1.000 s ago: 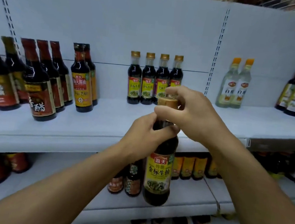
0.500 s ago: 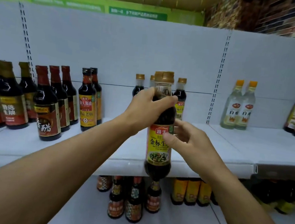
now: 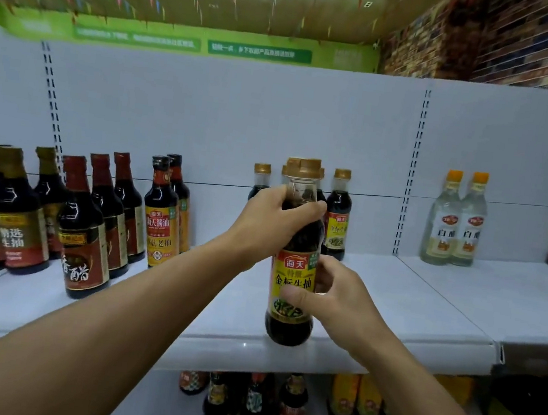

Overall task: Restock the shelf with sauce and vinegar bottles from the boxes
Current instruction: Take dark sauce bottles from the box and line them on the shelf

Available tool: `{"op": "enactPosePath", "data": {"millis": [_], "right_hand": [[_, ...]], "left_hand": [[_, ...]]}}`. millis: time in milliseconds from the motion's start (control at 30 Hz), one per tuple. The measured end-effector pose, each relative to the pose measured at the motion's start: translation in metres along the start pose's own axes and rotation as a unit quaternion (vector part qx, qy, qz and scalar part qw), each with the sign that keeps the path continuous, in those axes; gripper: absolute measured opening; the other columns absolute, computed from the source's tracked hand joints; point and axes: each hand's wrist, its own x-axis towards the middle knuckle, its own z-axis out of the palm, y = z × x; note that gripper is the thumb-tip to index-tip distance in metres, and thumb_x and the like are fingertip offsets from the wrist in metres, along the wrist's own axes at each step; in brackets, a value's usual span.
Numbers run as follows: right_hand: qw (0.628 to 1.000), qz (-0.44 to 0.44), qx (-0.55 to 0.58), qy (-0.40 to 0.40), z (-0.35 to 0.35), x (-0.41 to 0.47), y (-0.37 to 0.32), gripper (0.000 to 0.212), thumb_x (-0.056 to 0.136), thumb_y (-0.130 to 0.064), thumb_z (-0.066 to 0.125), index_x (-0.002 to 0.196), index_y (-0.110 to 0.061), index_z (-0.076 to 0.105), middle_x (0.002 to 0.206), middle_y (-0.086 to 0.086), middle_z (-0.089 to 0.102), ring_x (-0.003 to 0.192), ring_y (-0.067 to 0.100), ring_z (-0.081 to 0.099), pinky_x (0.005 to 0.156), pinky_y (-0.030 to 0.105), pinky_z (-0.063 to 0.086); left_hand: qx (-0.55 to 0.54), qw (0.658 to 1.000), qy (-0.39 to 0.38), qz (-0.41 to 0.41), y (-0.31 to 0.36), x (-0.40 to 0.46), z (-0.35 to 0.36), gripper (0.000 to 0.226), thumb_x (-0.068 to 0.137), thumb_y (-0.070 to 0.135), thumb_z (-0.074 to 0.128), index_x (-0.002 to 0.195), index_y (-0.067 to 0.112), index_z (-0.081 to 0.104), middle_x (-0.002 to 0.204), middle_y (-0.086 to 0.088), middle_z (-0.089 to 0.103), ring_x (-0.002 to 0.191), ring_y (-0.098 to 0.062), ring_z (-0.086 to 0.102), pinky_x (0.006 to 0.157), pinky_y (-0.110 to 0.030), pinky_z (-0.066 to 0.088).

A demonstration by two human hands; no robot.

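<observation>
- While the soy sauce bottle (image 3: 294,272) is being set at the front edge of the white shelf (image 3: 425,315), it is held in two places by the hands.
- The neck, just under the gold cap (image 3: 304,168), is gripped by the left hand (image 3: 271,220).
- The yellow label is pinched lower down by the right hand (image 3: 333,301), with the thumb on the front.
- The bottle is nearly full of dark sauce, so it is judged to be heavy for its size.
- Its sides look smooth and hard, so a slip is possible. A break could follow a fall.
- A hold round the neck and the middle is judged best, never the cap alone.
- More bottles of the same kind (image 3: 338,211) are lined up at the back of the shelf.
</observation>
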Motion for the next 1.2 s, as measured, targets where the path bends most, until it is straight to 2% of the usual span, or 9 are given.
{"op": "enactPosePath", "data": {"millis": [100,267,333,433,567,800,967,1100,1200], "right_hand": [[1.0,0.003,0.007,0.002,0.0,0.015,0.002,0.04,0.079,-0.022,0.079,0.114,-0.028,0.061,0.103,-0.013,0.073,0.096,0.003,0.068,0.091,0.033,0.054],[1.0,0.001,0.0,0.003,0.004,0.046,0.012,0.039,0.078,-0.022,0.079,0.113,-0.027,0.063,0.104,-0.011,0.073,0.099,0.006,0.068,0.094,0.038,0.053],[1.0,0.005,0.0,0.001,0.006,0.061,0.021,0.037,0.078,-0.022,0.079,0.112,-0.026,0.064,0.104,-0.01,0.073,0.1,0.007,0.068,0.096,0.04,0.052],[1.0,0.012,-0.007,0.0,0.012,0.084,0.035,0.035,0.078,-0.025,0.08,0.109,-0.029,0.065,0.102,-0.011,0.073,0.1,0.007,0.068,0.096,0.04,0.052],[0.999,0.026,-0.026,0.005,0.023,0.119,0.056,0.035,0.078,-0.026,0.079,0.11,-0.027,0.066,0.098,-0.008,0.074,0.095,0.008,0.069,0.091,0.04,0.055],[0.996,0.033,-0.081,0.005,0.039,0.17,0.08,0.033,0.078,-0.027,0.079,0.107,-0.025,0.063,0.096,-0.006,0.072,0.091,0.011,0.068,0.087,0.039,0.056],[0.995,0.045,-0.087,-0.005,0.041,0.189,0.085,0.037,0.08,-0.028,0.078,0.112,-0.022,0.062,0.101,-0.004,0.071,0.094,0.013,0.067,0.087,0.036,0.055],[0.995,0.053,-0.089,-0.006,0.041,0.199,0.09,0.042,0.079,-0.029,0.079,0.116,-0.022,0.06,0.103,-0.005,0.07,0.096,0.013,0.066,0.088,0.037,0.054],[0.994,0.051,-0.092,-0.006,0.041,0.204,0.092,0.041,0.079,-0.029,0.079,0.115,-0.023,0.06,0.103,-0.006,0.07,0.096,0.013,0.065,0.087,0.034,0.053]], "left_hand": [[0.003,1.0,0.002,-0.007,-0.004,0.013,-0.003,0.03,0.089,0.041,0.067,0.1,0.014,0.067,0.091,0.0,0.075,0.083,-0.015,0.074,0.077,-0.037,0.062],[-0.042,0.999,0.013,-0.023,-0.018,0.023,-0.005,0.026,0.093,0.038,0.062,0.111,0.019,0.065,0.096,0.004,0.074,0.082,-0.004,0.072,0.063,-0.017,0.056],[-0.054,0.998,0.019,-0.039,-0.034,0.021,-0.005,0.024,0.095,0.036,0.06,0.114,0.022,0.063,0.099,0.006,0.073,0.084,-0.001,0.071,0.063,-0.015,0.054],[-0.044,0.995,0.028,-0.08,-0.067,0.013,-0.005,0.013,0.096,0.031,0.06,0.108,0.037,0.059,0.097,0.013,0.071,0.085,0.002,0.069,0.066,-0.014,0.049],[-0.017,0.99,0.003,-0.141,-0.113,0.008,-0.009,0.024,0.095,0.024,0.059,0.115,0.037,0.058,0.103,0.014,0.071,0.09,0.004,0.066,0.068,-0.014,0.045],[0.017,0.981,-0.013,-0.191,-0.165,0.021,-0.014,0.039,0.095,0.017,0.058,0.128,0.037,0.056,0.116,0.01,0.069,0.108,-0.011,0.064,0.086,-0.027,0.049],[0.032,0.982,-0.005,-0.186,-0.182,0.039,-0.016,0.044,0.09,0.017,0.06,0.128,0.037,0.057,0.118,0.011,0.068,0.112,-0.011,0.063,0.104,-0.039,0.048],[0.033,0.983,0.0,-0.179,-0.192,0.048,-0.014,0.048,0.082,0.02,0.06,0.126,0.039,0.057,0.115,0.012,0.07,0.11,-0.011,0.065,0.103,-0.042,0.048],[0.027,0.984,0.01,-0.176,-0.198,0.054,-0.012,0.047,0.086,0.009,0.059,0.125,0.036,0.058,0.111,0.011,0.071,0.104,-0.008,0.067,0.101,-0.039,0.051]]}}
